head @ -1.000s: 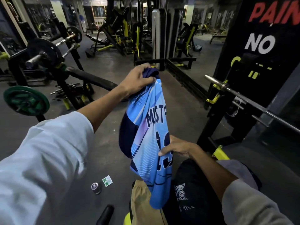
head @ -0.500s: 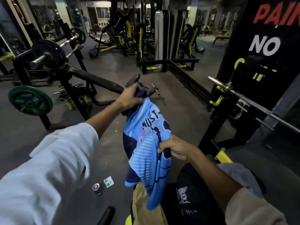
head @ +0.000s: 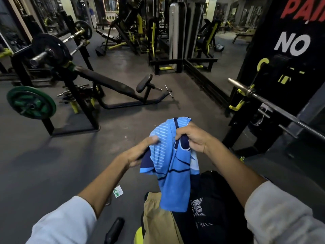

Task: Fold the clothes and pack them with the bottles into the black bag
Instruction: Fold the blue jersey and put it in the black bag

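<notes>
A light blue sports jersey (head: 173,175) with dark navy panels hangs bunched between my hands over my lap. My right hand (head: 192,137) clutches its top edge in a fist. My left hand (head: 140,152) grips the jersey's left side, fingers pressed into the cloth. Below it lie a tan garment (head: 156,221) and a black garment with a white print (head: 209,208). A black bottle (head: 114,230) lies on the floor at the bottom, left of the tan garment. The black bag is not something I can pick out.
A green and white packet (head: 118,191) lies on the grey floor by my left forearm. A decline bench (head: 112,83) and loaded barbell rack (head: 47,55) stand ahead left. A steel barbell (head: 274,106) on a black rack crosses the right side.
Both hands have come down and together. The jersey, held stretched up high by my left hand a second ago, is now gathered low in front of me, and my left hand has shifted to its side.
</notes>
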A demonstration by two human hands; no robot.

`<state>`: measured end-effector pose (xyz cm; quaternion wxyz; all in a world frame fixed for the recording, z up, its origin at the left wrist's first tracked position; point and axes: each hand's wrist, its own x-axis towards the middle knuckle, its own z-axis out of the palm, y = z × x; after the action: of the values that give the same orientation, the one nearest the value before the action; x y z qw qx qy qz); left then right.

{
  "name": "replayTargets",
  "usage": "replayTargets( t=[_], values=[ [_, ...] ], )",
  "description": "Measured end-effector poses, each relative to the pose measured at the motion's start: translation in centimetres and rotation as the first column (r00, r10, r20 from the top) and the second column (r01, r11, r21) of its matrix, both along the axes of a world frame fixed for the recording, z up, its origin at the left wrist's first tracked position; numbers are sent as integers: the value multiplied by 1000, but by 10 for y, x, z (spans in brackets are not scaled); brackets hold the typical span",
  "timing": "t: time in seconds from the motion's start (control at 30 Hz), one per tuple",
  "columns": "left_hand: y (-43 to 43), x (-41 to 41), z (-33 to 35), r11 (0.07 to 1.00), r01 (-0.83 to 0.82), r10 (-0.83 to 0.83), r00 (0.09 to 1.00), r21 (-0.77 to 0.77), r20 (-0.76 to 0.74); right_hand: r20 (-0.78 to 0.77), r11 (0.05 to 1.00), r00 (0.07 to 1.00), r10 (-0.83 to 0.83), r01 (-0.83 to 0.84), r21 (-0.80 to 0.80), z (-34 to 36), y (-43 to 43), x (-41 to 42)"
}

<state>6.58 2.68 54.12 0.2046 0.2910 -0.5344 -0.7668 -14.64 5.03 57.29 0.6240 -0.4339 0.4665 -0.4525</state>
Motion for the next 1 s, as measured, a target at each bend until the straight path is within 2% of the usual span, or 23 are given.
replayTargets(
  t=[0.07, 0.13, 0.2, 0.3, 0.37, 0.43, 0.57, 0.6, 0.73, 0.8, 0.87, 0.93, 1.0],
  values=[
    [-11, -3, 6, 970, -11, 46, 989, -243, 138, -14, 1000, 1000, -15, 15, 21, 7, -2, -2],
    [-19, -7, 16, 919, -16, 106, 972, -393, 208, 8, 999, 1000, -19, 18, 49, 8, -3, -7],
    [-23, -7, 24, 890, 16, 102, 967, -456, 234, 19, 996, 998, -63, 61, 70, 1, 0, -17],
    [-30, -2, 29, 871, 1, 147, 954, -492, 263, -166, 955, 941, -295, 295, -31, -22, 10, -38],
    [-34, -2, 32, 845, 37, 156, 937, -533, 313, -253, 950, 917, -308, 282, -136, -36, 12, -47],
    [-38, -5, 36, 821, 89, 144, 924, -564, 355, -285, 976, 936, -207, 177, -129, -40, 12, -46],
    [-42, -11, 48, 855, 30, 161, 934, -518, 319, -225, 996, 974, 15, -34, -81, -40, 13, -34],
    [-44, -11, 49, 871, -4, 172, 939, -490, 298, -189, 996, 982, 2, -19, -87, -40, 13, -31],
    [-51, -4, 45, 893, -138, 262, 934, -429, 245, 34, 963, 970, -243, 245, -113, -37, 10, -21],
    [-52, -1, 42, 895, -188, 294, 931, -405, 217, 65, 960, 970, -234, 241, -140, -34, 9, -19],
    [-52, -2, 43, 898, -242, 322, 930, -367, 175, 49, 987, 994, -101, 106, -117, -35, 13, -16],
    [-53, -3, 46, 903, -280, 337, 932, -327, 132, -40, 996, 996, 75, -77, -45, -42, 17, -16],
    [-54, -2, 50, 907, -297, 339, 936, -300, 98, -109, 989, 983, 148, -150, -11, -54, 18, -15]
  ],
)
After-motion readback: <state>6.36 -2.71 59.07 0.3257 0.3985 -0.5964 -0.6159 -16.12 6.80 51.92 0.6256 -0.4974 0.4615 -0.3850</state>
